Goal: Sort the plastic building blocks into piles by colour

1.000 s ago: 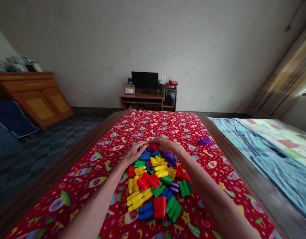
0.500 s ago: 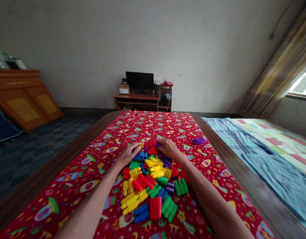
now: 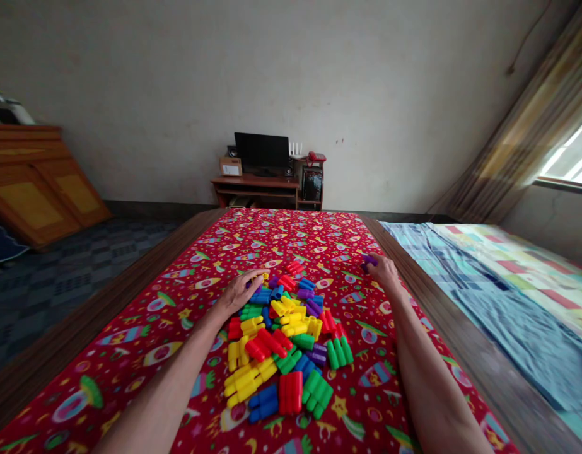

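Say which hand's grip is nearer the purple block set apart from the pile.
Right. The right hand has its grip at the purple block, touching it; the left hand is well across the table, at the far-left edge of the pile.

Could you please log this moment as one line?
block pile: on patterned red cloth | left hand: at pile's far left edge | right hand: grasping purple block, right of pile

A pale wall is filling the upper frame, a wooden cabinet is standing at the left edge, a monitor is sitting on a desk at upper centre, and light is entering through a window at upper right.
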Demonstrator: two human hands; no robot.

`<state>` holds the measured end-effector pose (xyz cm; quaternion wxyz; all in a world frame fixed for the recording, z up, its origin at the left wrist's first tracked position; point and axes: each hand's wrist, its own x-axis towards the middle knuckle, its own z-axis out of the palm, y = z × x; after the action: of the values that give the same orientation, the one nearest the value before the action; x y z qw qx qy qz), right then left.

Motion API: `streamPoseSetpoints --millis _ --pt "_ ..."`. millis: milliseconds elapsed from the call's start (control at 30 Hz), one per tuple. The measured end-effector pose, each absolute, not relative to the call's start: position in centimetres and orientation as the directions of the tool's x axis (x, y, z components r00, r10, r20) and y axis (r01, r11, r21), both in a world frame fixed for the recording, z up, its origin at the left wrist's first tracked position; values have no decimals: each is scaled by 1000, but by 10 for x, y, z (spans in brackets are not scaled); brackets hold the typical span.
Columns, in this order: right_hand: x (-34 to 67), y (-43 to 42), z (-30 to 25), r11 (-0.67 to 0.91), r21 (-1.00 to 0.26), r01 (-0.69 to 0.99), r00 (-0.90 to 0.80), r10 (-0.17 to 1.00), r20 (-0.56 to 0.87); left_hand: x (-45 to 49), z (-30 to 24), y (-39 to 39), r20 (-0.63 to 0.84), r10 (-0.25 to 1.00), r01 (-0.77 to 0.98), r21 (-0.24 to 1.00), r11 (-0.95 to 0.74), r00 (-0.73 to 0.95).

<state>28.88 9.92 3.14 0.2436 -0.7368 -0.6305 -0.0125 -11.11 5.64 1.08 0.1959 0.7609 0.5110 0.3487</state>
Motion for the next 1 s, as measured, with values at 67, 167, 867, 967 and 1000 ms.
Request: streamPoseSetpoints --millis 67,167,867,967,1000 --pt "282 98 42 -95 -358 929 220 919 328 -111 11 57 334 912 640 653 -405 236" --pt "262 94 66 30 -369 929 126 912 391 -110 11 58 341 910 639 650 -411 237" --pt "183 71 81 335 -152 930 -312 937 158 -110 12 55 328 914 661 635 -400 238" --pt "223 86 80 52 -240 969 21 956 293 -110 13 54 326 916 665 634 -395 234" --pt "235 89 78 -19 -268 963 106 944 312 -110 13 54 326 916 663 636 -396 234"
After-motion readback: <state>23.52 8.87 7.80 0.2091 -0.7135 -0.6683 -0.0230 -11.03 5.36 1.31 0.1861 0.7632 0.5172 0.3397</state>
